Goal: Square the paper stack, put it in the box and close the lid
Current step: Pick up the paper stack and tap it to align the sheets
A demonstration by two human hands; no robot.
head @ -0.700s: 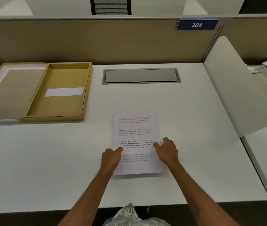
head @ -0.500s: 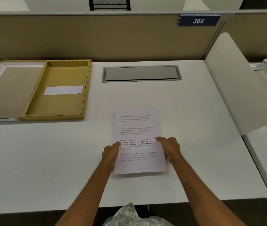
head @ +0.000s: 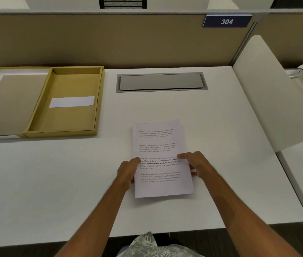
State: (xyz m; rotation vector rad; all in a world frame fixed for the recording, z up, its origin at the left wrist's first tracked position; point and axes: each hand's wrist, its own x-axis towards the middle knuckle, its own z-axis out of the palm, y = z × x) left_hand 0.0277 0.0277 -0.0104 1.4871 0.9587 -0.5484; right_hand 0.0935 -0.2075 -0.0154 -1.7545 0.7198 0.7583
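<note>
One white desk [head: 211,127] backed by a tan partition [head: 91,39] numbered 304.

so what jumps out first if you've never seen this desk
The printed paper stack lies near the front middle of the white desk, with the left hand and right hand gripping its side edges. At the back left sits the open yellow box, a white slip inside. A blue 304 sign hangs on the partition.
</note>
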